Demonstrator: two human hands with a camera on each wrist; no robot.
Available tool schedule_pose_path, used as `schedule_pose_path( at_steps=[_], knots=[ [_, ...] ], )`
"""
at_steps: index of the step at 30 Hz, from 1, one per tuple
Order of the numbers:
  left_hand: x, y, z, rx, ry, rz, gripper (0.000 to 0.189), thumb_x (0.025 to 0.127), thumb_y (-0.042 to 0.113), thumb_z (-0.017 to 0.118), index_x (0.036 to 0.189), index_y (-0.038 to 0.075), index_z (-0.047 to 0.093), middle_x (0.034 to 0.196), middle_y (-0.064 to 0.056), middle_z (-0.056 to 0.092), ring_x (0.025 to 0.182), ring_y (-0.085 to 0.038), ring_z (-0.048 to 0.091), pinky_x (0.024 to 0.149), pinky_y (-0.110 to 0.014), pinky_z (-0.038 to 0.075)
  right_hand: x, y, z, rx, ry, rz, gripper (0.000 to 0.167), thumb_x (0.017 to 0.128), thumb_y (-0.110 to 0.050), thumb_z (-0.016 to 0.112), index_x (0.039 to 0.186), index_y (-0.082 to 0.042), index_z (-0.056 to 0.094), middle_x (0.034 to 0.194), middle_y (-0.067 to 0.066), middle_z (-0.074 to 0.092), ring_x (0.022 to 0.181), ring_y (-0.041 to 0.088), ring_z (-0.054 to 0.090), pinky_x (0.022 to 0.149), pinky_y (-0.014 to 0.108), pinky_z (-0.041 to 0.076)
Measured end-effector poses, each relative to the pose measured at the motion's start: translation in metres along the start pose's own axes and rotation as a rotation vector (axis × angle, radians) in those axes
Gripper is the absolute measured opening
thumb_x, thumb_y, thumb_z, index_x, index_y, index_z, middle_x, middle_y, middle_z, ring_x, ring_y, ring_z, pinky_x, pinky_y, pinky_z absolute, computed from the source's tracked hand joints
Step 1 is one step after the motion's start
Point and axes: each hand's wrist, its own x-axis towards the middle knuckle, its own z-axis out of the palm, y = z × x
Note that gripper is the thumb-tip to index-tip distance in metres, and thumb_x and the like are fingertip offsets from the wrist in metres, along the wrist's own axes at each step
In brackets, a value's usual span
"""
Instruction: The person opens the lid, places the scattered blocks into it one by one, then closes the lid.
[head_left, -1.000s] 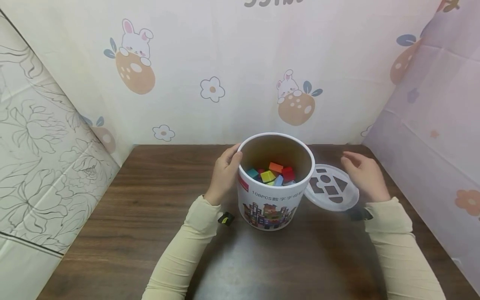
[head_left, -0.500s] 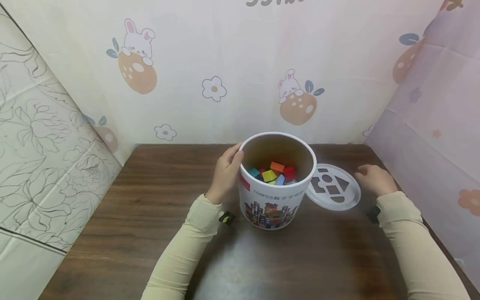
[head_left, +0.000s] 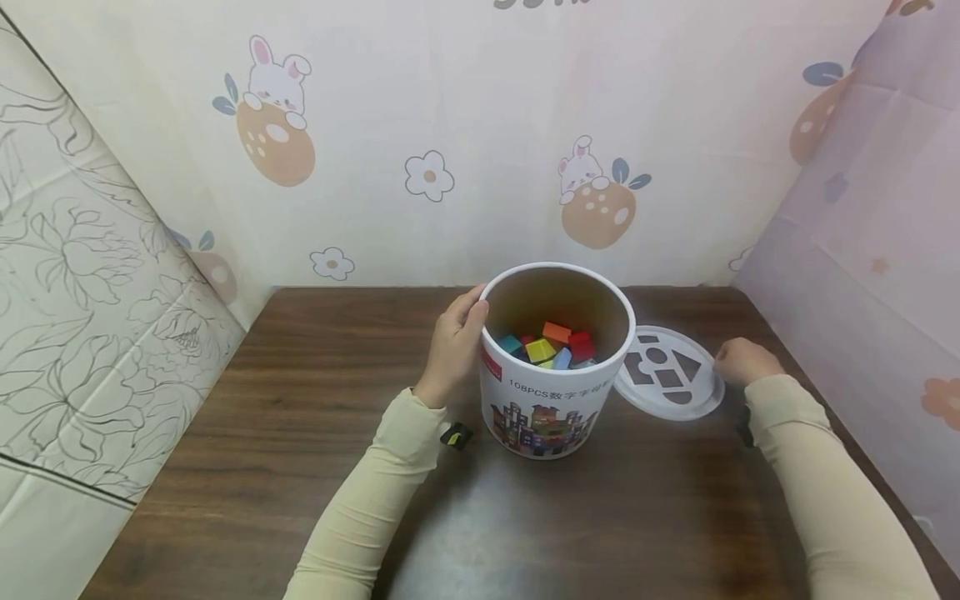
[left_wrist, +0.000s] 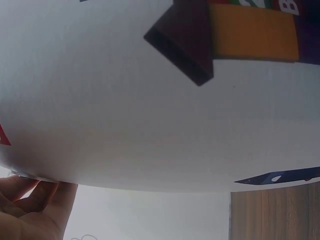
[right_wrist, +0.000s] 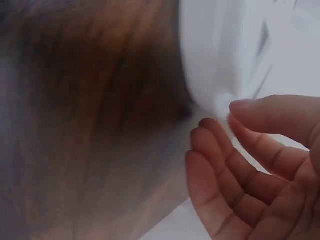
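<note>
My left hand (head_left: 452,346) grips the left side of a white bucket (head_left: 536,417) at its rim, the thumb near the top edge. Printed building blocks show on the bucket's wall, which fills most of the left wrist view. Colourful blocks (head_left: 555,350) lie inside at the bottom, among them yellow, orange, red, teal and blue ones. Right of the bucket is a round translucent lid (head_left: 693,400) with shaped cut-outs. My right hand (head_left: 747,363) pinches the lid's right edge; in the right wrist view thumb and forefinger meet at its rim, and the other fingers are loosely curled.
Everything stands on a dark wooden table (head_left: 337,400). Behind it hangs a pale curtain (head_left: 487,100) with rabbit and flower prints. Similar cloth (head_left: 885,250) closes the right side, and a flower-patterned panel (head_left: 75,250) the left.
My right hand first moved right, its fingers curling in, then came back left to the lid's right edge. The left hand keeps its hold, and the bucket and lid have stayed in place.
</note>
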Motion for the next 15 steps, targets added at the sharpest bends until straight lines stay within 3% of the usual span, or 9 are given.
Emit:
schedule_pose_path(
  at_steps=[3,8,15],
  knots=[
    [0.0,0.0,0.0,-0.002,0.002,-0.004,0.044,0.103,0.037,0.043,0.14,0.016,0.053,0.139,-0.005,0.056,0.125,-0.024,0.055,0.102,-0.045,0.05,0.003,0.005,0.004,0.005,0.017,0.0,0.021,0.08,-0.011,0.05,0.06,-0.011,0.045,0.055,0.0,0.043,0.054,0.019,0.042,0.05,0.03,0.033],
    [0.0,-0.001,0.0,0.0,-0.001,-0.01,0.045,0.102,0.04,0.042,0.14,0.018,0.053,0.139,-0.002,0.056,0.125,-0.021,0.055,0.102,-0.043,0.05,0.003,0.01,0.007,0.008,0.021,0.007,0.025,0.08,-0.012,0.054,0.056,-0.013,0.044,0.054,0.0,0.043,0.053,0.018,0.043,0.049,0.03,0.034],
    [0.0,-0.003,0.0,0.006,0.0,-0.006,0.045,0.103,0.038,0.042,0.141,0.016,0.052,0.139,-0.005,0.056,0.126,-0.023,0.055,0.102,-0.045,0.05,0.0,0.013,0.003,0.047,-0.01,0.025,0.024,0.082,-0.017,0.056,0.061,-0.004,0.061,0.058,0.004,0.055,0.058,0.022,0.05,0.051,0.03,0.038]
  ],
)
